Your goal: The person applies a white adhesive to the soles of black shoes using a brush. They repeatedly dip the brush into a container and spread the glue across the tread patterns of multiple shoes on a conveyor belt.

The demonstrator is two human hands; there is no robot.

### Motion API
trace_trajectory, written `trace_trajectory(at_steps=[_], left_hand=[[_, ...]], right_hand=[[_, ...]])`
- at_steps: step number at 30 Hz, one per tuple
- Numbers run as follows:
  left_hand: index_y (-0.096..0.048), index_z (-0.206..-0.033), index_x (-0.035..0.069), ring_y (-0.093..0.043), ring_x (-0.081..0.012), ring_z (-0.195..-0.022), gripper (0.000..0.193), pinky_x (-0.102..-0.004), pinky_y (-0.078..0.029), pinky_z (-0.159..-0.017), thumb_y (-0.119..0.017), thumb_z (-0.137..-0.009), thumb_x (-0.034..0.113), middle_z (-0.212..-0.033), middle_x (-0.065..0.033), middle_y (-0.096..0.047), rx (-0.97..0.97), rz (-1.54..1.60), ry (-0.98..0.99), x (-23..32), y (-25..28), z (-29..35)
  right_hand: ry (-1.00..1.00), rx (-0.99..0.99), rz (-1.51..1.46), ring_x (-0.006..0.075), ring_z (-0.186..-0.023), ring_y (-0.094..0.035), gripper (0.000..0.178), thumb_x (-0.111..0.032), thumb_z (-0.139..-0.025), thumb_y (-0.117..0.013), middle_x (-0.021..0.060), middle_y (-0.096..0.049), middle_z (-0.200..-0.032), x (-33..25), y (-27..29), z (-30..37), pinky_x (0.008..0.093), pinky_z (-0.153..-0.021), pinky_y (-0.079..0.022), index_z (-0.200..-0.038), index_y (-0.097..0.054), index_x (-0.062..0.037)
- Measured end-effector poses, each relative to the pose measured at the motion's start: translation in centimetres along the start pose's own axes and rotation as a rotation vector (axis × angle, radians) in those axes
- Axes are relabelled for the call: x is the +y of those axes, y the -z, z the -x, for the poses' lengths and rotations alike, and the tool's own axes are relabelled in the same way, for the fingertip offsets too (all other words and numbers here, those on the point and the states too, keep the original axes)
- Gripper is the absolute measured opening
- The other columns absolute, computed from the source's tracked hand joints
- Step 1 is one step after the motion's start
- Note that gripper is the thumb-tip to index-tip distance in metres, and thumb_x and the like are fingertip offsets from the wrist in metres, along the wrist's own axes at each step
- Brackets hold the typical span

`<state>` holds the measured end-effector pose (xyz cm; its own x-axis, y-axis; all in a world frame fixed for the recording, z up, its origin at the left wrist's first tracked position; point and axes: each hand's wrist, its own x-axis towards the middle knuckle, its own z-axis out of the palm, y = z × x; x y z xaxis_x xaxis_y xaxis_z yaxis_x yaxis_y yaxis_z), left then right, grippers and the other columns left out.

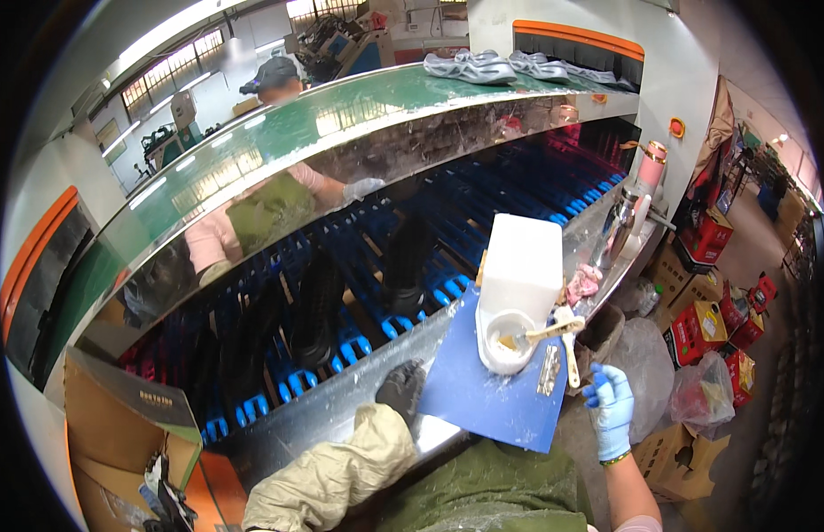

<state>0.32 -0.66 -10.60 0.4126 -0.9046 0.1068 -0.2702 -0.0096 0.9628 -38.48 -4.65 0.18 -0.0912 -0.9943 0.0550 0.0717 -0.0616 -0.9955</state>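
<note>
My right hand (pixel 611 412), in a light blue glove, hangs at the board's right side. Its fingers are loosely curled and apart, with nothing in them. At the end of my khaki left sleeve is a dark form (pixel 401 387) over the metal ledge; whether it is a black glove or a black shoe around my left hand (pixel 400 408), I cannot tell. Between my hands lies a blue board (pixel 456 390), bearing a white plastic container (pixel 520 266) with an open cup front. A wooden-handled brush (pixel 549 332) rests in the cup. Beside it lies a white-handled brush (pixel 571 355).
Black shoes (pixel 316 310) stand on blue slatted racks (pixel 359 257) beyond the ledge. Grey soles (pixel 470 67) lie on the green belt (pixel 341 115) above. A steel flask (pixel 614 232) and pink cloth (pixel 584 282) sit right. Boxes (pixel 696 332) flank the right; a carton (pixel 119 399) stands left.
</note>
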Motion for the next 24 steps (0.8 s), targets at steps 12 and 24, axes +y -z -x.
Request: trace_trajectory(at_steps=[12, 24], left_hand=[[-0.057, -0.14, 0.008, -0.065, -0.0246, -0.119, 0.048, -0.0373, -0.053, -0.1, -0.062, -0.099, 0.033, -0.134, -0.013, -0.064, 0.086, 0.118, 0.237, 8.4, 1.9, -21.9], [-0.052, -0.142, 0.0, -0.061, -0.0215, -0.126, 0.06, -0.0328, -0.051, -0.107, -0.067, -0.088, 0.022, -0.135, -0.0129, -0.062, -0.189, 0.925, 0.489, 14.2, 6.0, 4.3]], right_hand=[[0.177, -0.295, 0.31, 0.0065, -0.078, -0.062, 0.038, -0.014, -0.089, -0.08, 0.002, -0.07, -0.092, -4.1, -10.4, -7.5, 0.0231, -0.071, -0.052, -0.122, -0.067, -0.0019], [0.128, -0.54, 0.087, 0.0128, -0.088, -0.072, 0.023, -0.009, -0.095, -0.074, 0.0112, -0.077, -0.105, -12.5, -9.1, -8.4, 0.0257, -0.081, -0.059, -0.113, -0.072, 0.0054]])
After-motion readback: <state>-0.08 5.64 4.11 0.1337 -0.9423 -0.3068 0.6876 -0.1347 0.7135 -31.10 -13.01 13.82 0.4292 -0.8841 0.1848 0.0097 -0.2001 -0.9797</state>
